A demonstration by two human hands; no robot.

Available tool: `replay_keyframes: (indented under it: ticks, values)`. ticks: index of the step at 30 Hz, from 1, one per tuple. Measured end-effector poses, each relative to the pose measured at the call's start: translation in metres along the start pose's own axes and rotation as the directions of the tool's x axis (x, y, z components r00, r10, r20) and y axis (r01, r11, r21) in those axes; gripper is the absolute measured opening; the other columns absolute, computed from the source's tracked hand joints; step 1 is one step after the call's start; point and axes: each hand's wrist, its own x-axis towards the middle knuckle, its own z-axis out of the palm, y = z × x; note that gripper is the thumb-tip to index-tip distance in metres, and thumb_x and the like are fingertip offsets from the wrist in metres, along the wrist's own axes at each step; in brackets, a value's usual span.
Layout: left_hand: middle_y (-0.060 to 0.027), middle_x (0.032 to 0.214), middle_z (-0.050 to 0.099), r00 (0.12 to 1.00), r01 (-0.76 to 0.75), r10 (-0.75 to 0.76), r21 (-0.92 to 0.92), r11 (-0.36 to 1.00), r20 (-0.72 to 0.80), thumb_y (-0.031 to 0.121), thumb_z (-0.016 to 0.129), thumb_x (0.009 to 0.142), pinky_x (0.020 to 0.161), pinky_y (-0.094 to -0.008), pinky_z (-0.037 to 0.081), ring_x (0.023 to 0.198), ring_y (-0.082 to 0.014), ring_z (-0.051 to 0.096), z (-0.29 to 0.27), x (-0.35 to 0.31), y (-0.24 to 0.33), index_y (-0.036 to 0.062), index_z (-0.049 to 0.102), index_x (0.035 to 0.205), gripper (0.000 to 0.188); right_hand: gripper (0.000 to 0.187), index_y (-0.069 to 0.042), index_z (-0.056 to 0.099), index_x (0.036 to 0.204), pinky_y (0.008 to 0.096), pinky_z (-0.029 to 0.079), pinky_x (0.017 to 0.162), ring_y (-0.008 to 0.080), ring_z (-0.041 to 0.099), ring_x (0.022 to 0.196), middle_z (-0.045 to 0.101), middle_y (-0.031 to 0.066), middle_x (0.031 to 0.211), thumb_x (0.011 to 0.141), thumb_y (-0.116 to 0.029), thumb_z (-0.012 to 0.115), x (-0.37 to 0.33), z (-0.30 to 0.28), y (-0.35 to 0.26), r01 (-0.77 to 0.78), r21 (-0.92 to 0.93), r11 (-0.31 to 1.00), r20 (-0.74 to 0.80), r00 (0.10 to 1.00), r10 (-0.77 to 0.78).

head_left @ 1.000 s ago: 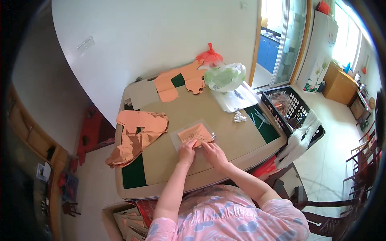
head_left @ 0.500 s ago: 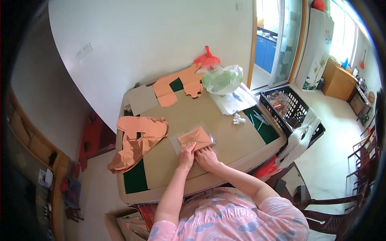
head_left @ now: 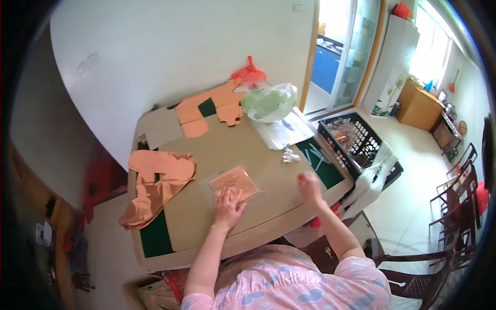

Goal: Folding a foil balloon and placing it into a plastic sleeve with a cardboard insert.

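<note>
My left hand (head_left: pixel 227 211) lies flat with fingers spread on a folded orange paper packet (head_left: pixel 238 181). The packet has dark print and sits in or on a clear plastic bag (head_left: pixel 262 194) whose edges show around it. Raised to the right over the near side of the table is my right hand (head_left: pixel 309 187), its fingers curled in. Whatever they may hold is hidden. Ahead of that hand lies a small pile of white pieces (head_left: pixel 290 156), with several thin white sticks (head_left: pixel 316 155) beside it.
Crumpled orange sheets (head_left: pixel 160 175) lie at the table's left, and cut orange sheets (head_left: pixel 194 128) at the back. A white-green plastic bag (head_left: pixel 271 103) rests on flat clear bags (head_left: pixel 281 132). A black crate (head_left: pixel 330 135) with white strands (head_left: pixel 371 178) stands right; wooden chairs (head_left: pixel 454 196) stand beyond.
My right hand has left the packet and moved right, its fingers now curled. My left hand has spread flat on the packet. The view has shifted slightly.
</note>
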Motion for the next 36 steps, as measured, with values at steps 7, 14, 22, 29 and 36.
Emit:
replay_keyframes:
  ticks: [7, 14, 22, 29, 36]
  values:
    - [-0.0142, 0.137, 0.045, 1.000, 0.012, -0.013, 0.054, 0.998, 0.023, 0.037, 0.069, 0.081, 0.109, -0.0509, 0.027, 0.128, -0.0333, 0.041, -0.008, -0.002, 0.006, 0.0176, 0.053, 0.133, 0.058, 0.031, -0.004, 0.059, 0.088, 0.0465, 0.051, 0.077, 0.0355, 0.064, 0.088, 0.065, 0.0178, 0.090, 0.082, -0.034, 0.067, 0.044, -0.011, 0.084, -0.404, -0.396, 0.825, 0.015, 0.895, 0.446]
    - [-0.0151, 0.143, 0.040, 0.995, 0.086, -0.085, 0.015, 0.996, -0.044, 0.026, 0.080, 0.070, 0.111, -0.0509, 0.027, 0.136, -0.0329, 0.035, -0.052, -0.018, 0.015, 0.0121, 0.045, 0.136, 0.076, 0.011, -0.004, 0.060, 0.081, 0.0393, 0.050, 0.064, 0.0312, 0.063, 0.072, 0.062, 0.0156, 0.075, 0.083, -0.014, 0.064, 0.024, -0.026, 0.035, -0.341, 0.049, 0.939, 0.057, 0.939, 0.338]
    - [-0.0131, 0.120, 0.061, 0.975, 0.179, -0.191, -0.111, 0.978, -0.109, 0.017, 0.069, 0.082, 0.098, -0.0409, 0.046, 0.118, -0.0305, 0.054, -0.046, -0.037, -0.004, 0.0065, 0.063, 0.111, 0.031, 0.015, -0.004, 0.061, 0.088, 0.0407, 0.051, 0.070, 0.0319, 0.063, 0.079, 0.062, 0.0142, 0.083, 0.084, -0.019, 0.062, -0.049, -0.004, -0.148, -0.125, 0.326, 0.937, 0.736, 0.656, -0.168]
    - [-0.0130, 0.114, 0.065, 0.964, 0.194, -0.225, -0.209, 0.959, -0.141, 0.009, 0.061, 0.086, 0.096, -0.0408, 0.047, 0.114, -0.0307, 0.058, -0.047, -0.039, -0.007, 0.0035, 0.063, 0.110, 0.024, 0.014, -0.003, 0.059, 0.088, 0.0397, 0.051, 0.069, 0.0327, 0.062, 0.079, 0.062, 0.0143, 0.082, 0.084, -0.015, 0.063, -0.058, 0.034, -0.176, -0.046, 0.352, 0.935, 0.639, 0.742, -0.204]
    - [-0.0165, 0.121, 0.061, 0.967, 0.204, -0.236, -0.268, 0.941, -0.093, 0.012, 0.062, 0.084, 0.102, -0.0433, 0.042, 0.119, -0.0329, 0.054, -0.046, -0.045, -0.010, 0.0046, 0.058, 0.120, 0.038, 0.015, -0.004, 0.056, 0.093, 0.0399, 0.051, 0.069, 0.0327, 0.063, 0.079, 0.063, 0.0145, 0.083, 0.084, -0.014, 0.063, -0.066, 0.061, -0.202, -0.084, 0.415, 0.906, 0.543, 0.822, -0.172]
